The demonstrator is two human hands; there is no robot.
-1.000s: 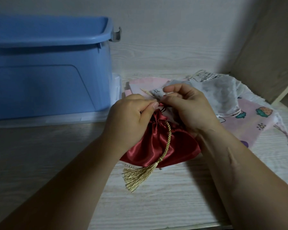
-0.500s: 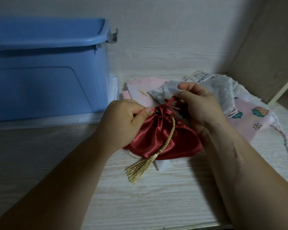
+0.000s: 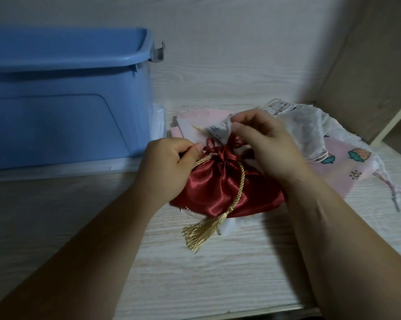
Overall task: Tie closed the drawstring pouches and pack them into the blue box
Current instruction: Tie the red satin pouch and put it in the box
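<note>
A red satin drawstring pouch (image 3: 220,188) lies on the wooden table, its neck gathered tight. A gold cord with a tassel (image 3: 201,232) runs down its front. My left hand (image 3: 169,165) pinches the red drawstring at the left of the neck. My right hand (image 3: 266,144) pinches the string at the right of the neck, its fingers curled. The blue box (image 3: 63,98) stands at the back left, beside my left hand. Other pouches lie behind: a pink printed one (image 3: 347,167) and a white one (image 3: 308,128).
A clear lid (image 3: 79,167) lies under the blue box. A wooden wall (image 3: 368,65) closes the right side, and a back wall stands behind. The table's front edge runs along the bottom of the view.
My hands have drawn apart, pulling the red strings sideways. The pouch's neck has come into view between them, and a small loop of string shows at its left.
</note>
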